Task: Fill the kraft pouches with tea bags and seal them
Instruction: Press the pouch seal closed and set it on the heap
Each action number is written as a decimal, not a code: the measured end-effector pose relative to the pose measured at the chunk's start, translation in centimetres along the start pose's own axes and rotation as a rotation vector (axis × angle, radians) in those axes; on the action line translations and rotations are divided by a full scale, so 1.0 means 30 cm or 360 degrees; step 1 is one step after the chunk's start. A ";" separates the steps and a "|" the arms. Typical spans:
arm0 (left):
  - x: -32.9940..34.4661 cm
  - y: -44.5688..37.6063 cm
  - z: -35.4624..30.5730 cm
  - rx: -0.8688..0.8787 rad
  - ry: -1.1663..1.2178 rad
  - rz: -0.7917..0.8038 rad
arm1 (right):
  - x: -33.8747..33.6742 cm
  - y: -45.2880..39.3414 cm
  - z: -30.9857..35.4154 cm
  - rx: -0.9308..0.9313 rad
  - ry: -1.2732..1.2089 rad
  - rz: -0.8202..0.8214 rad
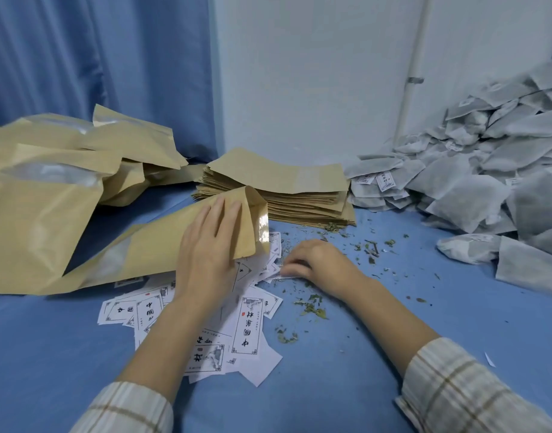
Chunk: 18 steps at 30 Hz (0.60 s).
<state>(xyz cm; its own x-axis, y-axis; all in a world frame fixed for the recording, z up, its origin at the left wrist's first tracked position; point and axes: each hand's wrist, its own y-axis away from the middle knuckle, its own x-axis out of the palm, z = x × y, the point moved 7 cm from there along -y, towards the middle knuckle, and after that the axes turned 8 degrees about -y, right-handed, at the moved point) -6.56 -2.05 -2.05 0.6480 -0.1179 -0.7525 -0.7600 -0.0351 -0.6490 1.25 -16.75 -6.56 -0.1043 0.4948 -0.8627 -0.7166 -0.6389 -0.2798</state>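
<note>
- My left hand (210,245) lies flat, fingers straight, on a tan kraft paper pouch (162,242), mouth gaping.
- My right hand (315,260), fingers curled, seems to pinch white printed label slips (246,323).
- Grey mesh tea bags (474,182) sit heaped far right; the unpinned pouch could slide.

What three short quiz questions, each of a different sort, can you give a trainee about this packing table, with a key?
1. True or false: the left hand lies with straight fingers on a kraft pouch.
2. Multiple choice: the heap of tea bags lies A) at the left, B) at the right, C) under the paper labels.
3. Fill in: the right hand pinches a paper ____ off the blue table.

Key: 1 true; 2 B; 3 label. The right hand's fingers curl down at the edge of the label pile, beside scattered tea crumbs.
</note>
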 end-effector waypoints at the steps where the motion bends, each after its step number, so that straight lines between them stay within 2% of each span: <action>1: 0.000 0.002 0.001 -0.0005 0.0003 0.0002 | -0.013 0.005 0.009 -0.0074 0.0140 -0.0040; 4: 0.001 0.006 0.004 -0.0020 0.0004 0.0006 | -0.077 0.040 0.046 -0.0303 0.0551 -0.0360; 7: 0.001 0.009 0.004 -0.0007 0.0020 -0.0005 | -0.120 0.077 0.061 -0.0343 0.0625 -0.0645; 11: -0.003 0.016 0.008 0.0004 0.0082 -0.0047 | -0.179 0.095 0.037 -0.0149 0.0253 -0.0821; 14: -0.013 0.022 0.000 0.0039 0.0134 -0.0095 | -0.195 0.089 0.100 -0.0329 0.0077 -0.0794; 16: -0.021 0.028 -0.028 0.0132 0.0156 -0.0122 | -0.194 0.079 0.158 -0.0496 0.0089 -0.0781; 18: -0.025 0.036 -0.071 0.0279 0.0179 -0.0133 | -0.187 0.074 0.198 -0.0605 0.0180 -0.0893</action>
<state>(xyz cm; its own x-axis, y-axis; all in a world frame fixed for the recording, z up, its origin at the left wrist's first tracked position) -7.97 -4.11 -1.93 0.6911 -0.2321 -0.6845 -0.6773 0.1227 -0.7254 -3.87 -17.45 0.15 0.2996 0.7599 -0.5769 -0.3471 -0.4764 -0.8078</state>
